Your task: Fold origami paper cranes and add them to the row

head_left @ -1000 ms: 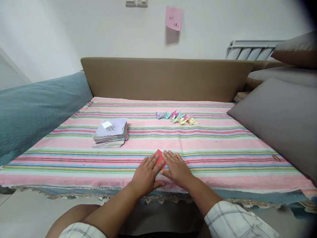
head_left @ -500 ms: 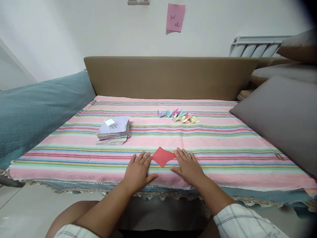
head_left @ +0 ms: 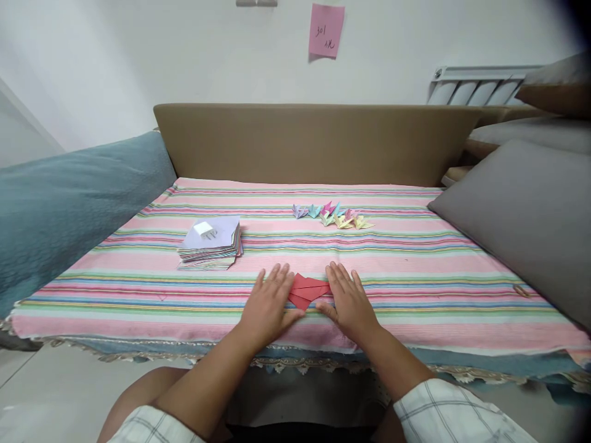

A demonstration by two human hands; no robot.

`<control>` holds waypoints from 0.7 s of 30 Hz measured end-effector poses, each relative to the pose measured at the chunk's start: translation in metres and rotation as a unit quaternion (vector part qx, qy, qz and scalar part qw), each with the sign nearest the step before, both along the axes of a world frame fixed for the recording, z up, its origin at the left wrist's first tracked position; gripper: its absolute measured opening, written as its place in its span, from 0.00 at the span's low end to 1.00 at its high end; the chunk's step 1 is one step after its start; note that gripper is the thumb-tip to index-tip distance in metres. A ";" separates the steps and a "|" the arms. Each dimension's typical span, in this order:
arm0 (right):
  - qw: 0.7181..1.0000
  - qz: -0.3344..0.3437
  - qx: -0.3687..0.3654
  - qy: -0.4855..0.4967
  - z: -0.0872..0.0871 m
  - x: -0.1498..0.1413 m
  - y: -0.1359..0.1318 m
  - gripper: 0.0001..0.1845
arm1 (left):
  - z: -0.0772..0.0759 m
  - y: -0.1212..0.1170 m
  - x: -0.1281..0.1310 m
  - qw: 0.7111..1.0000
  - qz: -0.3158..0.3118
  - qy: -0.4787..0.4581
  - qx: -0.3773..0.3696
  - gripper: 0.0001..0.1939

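A piece of red origami paper [head_left: 305, 291], folded into a kite-like diamond with crease lines across it, lies on the striped cloth in front of me. My left hand [head_left: 268, 306] lies at its left corner, fingers stretched out and fingertips covering that corner. At the paper's narrow right end, my right hand [head_left: 351, 306] rests with its fingers extended, their tips over the end. Neither hand is closed round the paper. Both thumbs point inward, near the paper's lower edge.
A stack of paper sheets [head_left: 210, 251] with a small white plug adapter [head_left: 204, 230] on top stands left. Several folded paper cranes [head_left: 341, 218] sit farther back. A grey cushion [head_left: 521, 209] leans at right, a blue-covered armrest [head_left: 83, 203] at left. A small brown ring-like item [head_left: 521, 291] lies right.
The red paper showed a plain face before; now folded flaps and crease lines show on it. My left hand has moved right and slightly away from me; my right hand has shifted slightly forward.
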State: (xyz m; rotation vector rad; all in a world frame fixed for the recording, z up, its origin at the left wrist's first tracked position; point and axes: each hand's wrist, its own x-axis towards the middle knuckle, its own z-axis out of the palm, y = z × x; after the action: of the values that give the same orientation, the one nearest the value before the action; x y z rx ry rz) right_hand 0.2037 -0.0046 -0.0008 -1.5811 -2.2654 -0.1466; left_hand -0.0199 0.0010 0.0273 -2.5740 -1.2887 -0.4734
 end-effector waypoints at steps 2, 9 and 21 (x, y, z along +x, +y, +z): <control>0.998 0.051 0.039 0.013 0.001 -0.010 0.000 0.46 | -0.007 -0.002 0.015 0.999 -0.035 0.023 -0.031 0.42; 0.985 0.170 0.009 0.023 -0.009 -0.041 0.000 0.50 | -0.033 -0.002 0.040 0.993 -0.064 0.050 -0.085 0.43; 0.995 0.090 -0.031 0.001 -0.028 -0.031 -0.002 0.48 | -0.040 0.002 0.037 0.989 -0.069 0.013 -0.127 0.43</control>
State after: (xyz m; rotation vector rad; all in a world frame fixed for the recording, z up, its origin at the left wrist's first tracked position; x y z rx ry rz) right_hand 0.1725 -0.0061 -0.0286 -1.3955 -2.4196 -0.0265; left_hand 0.0167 0.0029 -0.0122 -2.8842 -1.2380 -0.3141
